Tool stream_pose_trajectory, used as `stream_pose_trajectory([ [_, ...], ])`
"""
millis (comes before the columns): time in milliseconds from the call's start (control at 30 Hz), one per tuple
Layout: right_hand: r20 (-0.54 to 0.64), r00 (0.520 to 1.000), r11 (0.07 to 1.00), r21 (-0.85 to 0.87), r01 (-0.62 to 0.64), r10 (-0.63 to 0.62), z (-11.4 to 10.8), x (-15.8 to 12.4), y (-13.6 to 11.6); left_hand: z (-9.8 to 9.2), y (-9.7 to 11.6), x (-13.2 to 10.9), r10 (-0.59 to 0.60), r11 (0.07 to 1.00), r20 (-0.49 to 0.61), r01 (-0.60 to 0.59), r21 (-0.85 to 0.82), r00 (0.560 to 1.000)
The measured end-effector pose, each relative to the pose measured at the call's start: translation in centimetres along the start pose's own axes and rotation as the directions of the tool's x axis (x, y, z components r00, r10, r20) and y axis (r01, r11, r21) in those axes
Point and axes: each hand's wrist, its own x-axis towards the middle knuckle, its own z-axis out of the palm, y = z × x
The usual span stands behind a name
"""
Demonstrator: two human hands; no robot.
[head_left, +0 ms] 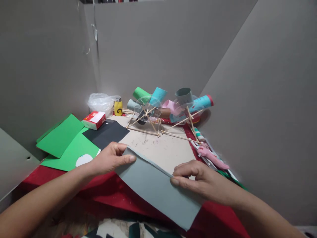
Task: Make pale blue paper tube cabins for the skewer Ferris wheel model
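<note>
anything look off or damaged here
The green paper sheet shows a round white patch, apparently a cut hole, and dark specks dot the beige board. The grey paper sheet pinched by left hand and right hand looks intact.

Head view, sole camera: worn above the near edge of the worktop (163, 150), facing forward and down toward its far corner; close range, left hand (111, 159) and right hand (201, 180) in the foreground.

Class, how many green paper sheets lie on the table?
2. One green paper sheet lies at far left; the second green sheet, with a round cut-out, lies partly under it, near the left hand. Others may hide beneath.
</note>
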Motion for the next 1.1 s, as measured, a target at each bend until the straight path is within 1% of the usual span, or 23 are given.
stream_pose_trajectory([
  [100, 0.047, 0.999, 0.996, 0.091, 0.015, -0.019, -0.1, 0.5, 0.2, 0.8, -0.1, 0.1, 0.026, 0.999, -0.003, -0.026, -0.024, 1.000],
  [233, 0.075, 0.992, 0.983, 0.158, 0.088, -0.101, 0.1, 1.8, 0.1, 2.2, -0.3, 0.2, 0.064, 0.998, 0.042, -0.064, -0.002, 0.997],
  [333, 0.127, 0.985, 0.969, 0.231, 0.088, -0.120, 0.6, 2.9, -0.3, 2.9, -0.6, 0.4, 0.131, 0.990, 0.084, -0.135, 0.047, 0.988],
  [467, 0.179, 0.974, 0.941, 0.331, 0.073, -0.139, 0.9, 3.8, -0.5, 3.0, -1.3, 0.7, 0.205, 0.966, 0.133, -0.223, 0.134, 0.970],
  [667, 0.224, 0.966, 0.925, 0.379, 0.033, -0.127, 0.9, 4.8, -0.1, 2.6, -1.9, 1.1, 0.244, 0.931, 0.144, -0.273, 0.244, 0.959],
  [733, 0.234, 0.964, 0.928, 0.371, 0.032, -0.127, 0.9, 5.0, -0.1, 2.6, -2.0, 1.3, 0.240, 0.933, 0.148, -0.270, 0.238, 0.960],
  [800, 0.220, 0.966, 0.942, 0.329, 0.060, -0.138, 1.0, 5.0, -0.2, 2.6, -2.3, 1.5, 0.219, 0.947, 0.149, -0.247, 0.206, 0.964],
  [933, 0.138, 0.977, 0.981, 0.122, 0.148, -0.164, 1.2, 5.0, -0.4, 2.4, -3.1, 2.0, 0.110, 0.984, 0.163, -0.130, 0.122, 0.980],
  [1000, 0.104, 0.982, 0.987, 0.061, 0.152, -0.157, 1.3, 5.1, -0.2, 2.2, -3.4, 2.3, 0.070, 0.992, 0.167, -0.085, 0.088, 0.984],
  [1033, 0.096, 0.984, 0.988, 0.070, 0.141, -0.147, 1.3, 5.3, -0.1, 2.1, -3.5, 2.4, 0.064, 0.994, 0.167, -0.078, 0.076, 0.984],
  [1100, 0.095, 0.987, 0.981, 0.156, 0.113, -0.129, 1.4, 5.6, 0.3, 1.9, -3.5, 2.6, 0.074, 0.994, 0.165, -0.087, 0.072, 0.984],
])
